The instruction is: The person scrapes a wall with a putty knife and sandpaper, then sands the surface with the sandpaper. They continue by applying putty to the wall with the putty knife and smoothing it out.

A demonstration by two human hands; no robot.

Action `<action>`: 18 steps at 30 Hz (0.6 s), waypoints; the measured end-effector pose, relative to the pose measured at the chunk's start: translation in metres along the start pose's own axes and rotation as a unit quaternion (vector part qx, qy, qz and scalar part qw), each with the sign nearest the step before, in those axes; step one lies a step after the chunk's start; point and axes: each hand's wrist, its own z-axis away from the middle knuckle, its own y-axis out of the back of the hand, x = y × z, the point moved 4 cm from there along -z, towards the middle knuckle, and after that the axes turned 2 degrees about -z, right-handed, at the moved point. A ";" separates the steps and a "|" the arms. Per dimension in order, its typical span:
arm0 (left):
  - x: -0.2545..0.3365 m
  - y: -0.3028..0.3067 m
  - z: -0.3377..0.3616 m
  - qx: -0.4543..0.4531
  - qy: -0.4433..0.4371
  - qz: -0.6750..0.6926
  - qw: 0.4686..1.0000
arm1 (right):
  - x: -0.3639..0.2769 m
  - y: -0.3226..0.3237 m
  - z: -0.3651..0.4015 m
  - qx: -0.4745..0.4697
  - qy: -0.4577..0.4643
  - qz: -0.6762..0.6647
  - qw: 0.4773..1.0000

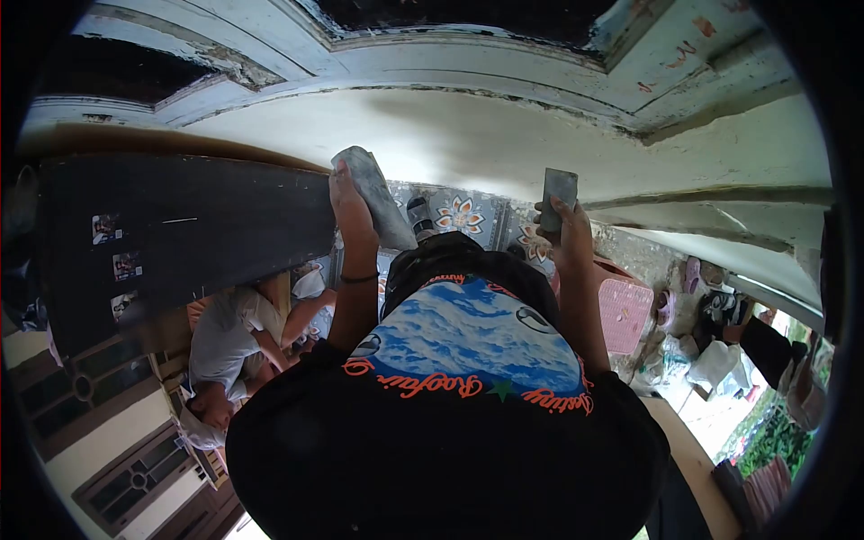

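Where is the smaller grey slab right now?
In the head view, the smaller grey slab is held in the right hand, right of centre, with the pale wall behind it.

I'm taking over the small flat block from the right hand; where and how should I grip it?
Probably pinch the flat block by its free end, across the long edges, coming from the far side: that squared end sticks out beyond the right hand, which covers the other.

From here I can't make out the small pictures (127, 266) on the black board (252, 225); the white frame (450, 63) runs off the top.
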 end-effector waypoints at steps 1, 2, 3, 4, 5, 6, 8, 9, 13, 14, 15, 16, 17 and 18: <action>0.003 0.006 -0.015 0.007 0.037 0.084 0.996 | 0.003 -0.015 -0.004 0.015 0.006 0.001 1.000; 0.008 0.015 -0.031 0.001 0.040 0.084 0.996 | 0.006 -0.031 -0.008 0.007 0.010 -0.007 1.000; 0.015 0.022 -0.049 -0.027 0.035 0.072 0.996 | 0.009 -0.047 -0.013 0.013 0.014 -0.007 1.000; 0.019 0.029 -0.066 -0.055 0.032 0.059 0.996 | 0.015 -0.065 -0.015 0.015 0.014 -0.020 1.000; 0.021 0.035 -0.081 -0.066 0.038 0.059 0.995 | 0.020 -0.083 -0.017 0.020 0.015 -0.035 0.999; 0.024 0.042 -0.095 -0.046 0.014 0.015 0.999 | 0.025 -0.098 -0.018 0.031 0.005 -0.046 0.998; 0.026 0.057 -0.118 -0.033 0.028 -0.050 0.998 | 0.036 -0.120 -0.019 0.043 0.002 -0.061 0.997; 0.027 0.060 -0.126 -0.050 0.032 -0.053 0.997 | 0.042 -0.129 -0.019 0.038 -0.003 -0.074 0.997; 0.009 0.073 -0.157 -0.094 0.036 -0.011 0.995 | 0.068 -0.142 -0.020 0.081 -0.004 -0.103 0.991; 0.001 0.079 -0.166 -0.091 0.042 0.023 0.995 | 0.070 -0.143 -0.019 0.089 0.000 -0.114 0.990; 0.003 0.076 -0.167 -0.091 0.050 0.057 0.993 | 0.073 -0.142 -0.018 0.108 0.009 -0.129 0.986; 0.003 0.073 -0.167 -0.061 0.085 0.080 0.991 | 0.075 -0.140 -0.019 0.133 0.015 -0.126 0.983; 0.001 0.076 -0.171 -0.087 0.088 0.072 0.990 | 0.076 -0.138 -0.019 0.158 0.019 -0.124 0.979; -0.001 0.083 -0.179 -0.126 0.022 0.003 0.992 | 0.073 -0.136 -0.018 0.180 0.032 -0.138 0.973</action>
